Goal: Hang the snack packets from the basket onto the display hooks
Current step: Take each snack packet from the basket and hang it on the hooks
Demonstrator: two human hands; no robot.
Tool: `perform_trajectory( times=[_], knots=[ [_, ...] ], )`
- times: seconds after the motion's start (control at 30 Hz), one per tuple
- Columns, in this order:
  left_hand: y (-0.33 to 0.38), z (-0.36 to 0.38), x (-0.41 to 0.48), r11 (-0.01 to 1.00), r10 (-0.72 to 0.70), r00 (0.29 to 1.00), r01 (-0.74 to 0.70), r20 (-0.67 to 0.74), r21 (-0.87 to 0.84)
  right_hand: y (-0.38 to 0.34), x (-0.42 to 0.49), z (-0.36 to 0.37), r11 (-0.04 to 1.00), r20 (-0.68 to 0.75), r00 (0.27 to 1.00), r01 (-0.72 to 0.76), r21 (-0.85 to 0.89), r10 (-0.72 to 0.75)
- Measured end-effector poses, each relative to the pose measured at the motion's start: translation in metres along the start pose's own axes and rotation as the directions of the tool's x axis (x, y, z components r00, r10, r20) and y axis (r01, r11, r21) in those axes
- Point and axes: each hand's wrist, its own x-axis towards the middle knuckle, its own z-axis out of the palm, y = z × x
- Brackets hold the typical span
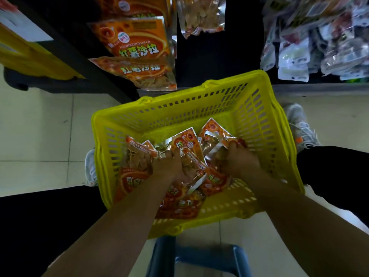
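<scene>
A yellow plastic basket (pixel 201 100) sits on the floor in front of me, holding several orange snack packets (pixel 137 156). Both my hands are down inside it. My left hand (pixel 169 166) is closed around an orange packet (pixel 187 144) near the middle of the pile. My right hand (pixel 237 158) grips another orange packet (pixel 214 130) toward the right side. Matching orange packets (pixel 137 39) hang in a column on the dark display rack above the basket; the hooks themselves are hidden behind them.
A clear packet of chips (pixel 199 15) hangs at top centre. Many white and mixed packets (pixel 311 41) hang at the right. A yellow panel (pixel 30 54) stands at the left. A blue stool (pixel 199 256) sits below me on the tiled floor, my shoes beside the basket.
</scene>
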Motion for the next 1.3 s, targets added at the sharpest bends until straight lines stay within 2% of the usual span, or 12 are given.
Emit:
perform_trajectory(
  times=[0.1,0.23,0.3,0.5,0.6,0.73,0.93,1.03,1.17,1.3],
  knots=[
    [-0.002,-0.003,-0.003,0.999,-0.017,1.0,0.018,0.015,-0.046,-0.003,-0.001,-0.007,0.99,-0.052,0.998,0.03,0.135,-0.023],
    [-0.005,-0.011,-0.012,0.983,0.038,0.99,-0.061,-0.136,-0.173,0.0,-0.01,-0.029,0.966,-0.095,0.992,0.102,0.236,-0.082],
    [-0.007,-0.021,-0.019,0.969,0.04,0.986,-0.078,-0.162,-0.234,0.002,-0.017,-0.046,0.948,-0.102,0.99,0.12,0.296,-0.093],
    [0.001,-0.063,-0.042,0.897,0.097,0.968,-0.186,-0.232,-0.4,0.001,-0.041,-0.108,0.962,-0.189,0.964,0.218,0.165,-0.186],
    [0.006,-0.093,-0.061,0.899,0.18,0.951,-0.263,-0.252,-0.351,0.002,-0.062,-0.147,0.951,-0.238,0.944,0.269,0.154,-0.228],
    [0.002,-0.139,-0.104,0.904,0.202,0.892,-0.329,-0.405,-0.273,0.002,-0.105,-0.203,0.941,-0.318,0.907,0.323,0.101,-0.278],
    [-0.021,-0.187,-0.177,0.878,0.195,0.771,-0.413,-0.606,-0.243,0.005,-0.163,-0.26,0.924,-0.406,0.854,0.377,0.056,-0.324],
    [-0.036,-0.196,-0.206,0.897,0.177,0.76,-0.386,-0.625,-0.215,0.004,-0.18,-0.268,0.896,-0.451,0.828,0.428,0.121,-0.334],
    [-0.05,-0.203,-0.228,0.937,0.153,0.772,-0.311,-0.617,-0.156,0.002,-0.18,-0.262,0.839,-0.44,0.832,0.479,0.258,-0.339],
    [-0.064,-0.208,-0.232,0.952,0.067,0.767,-0.241,-0.638,-0.189,-0.003,-0.171,-0.261,0.813,-0.458,0.812,0.515,0.272,-0.361]
  ],
)
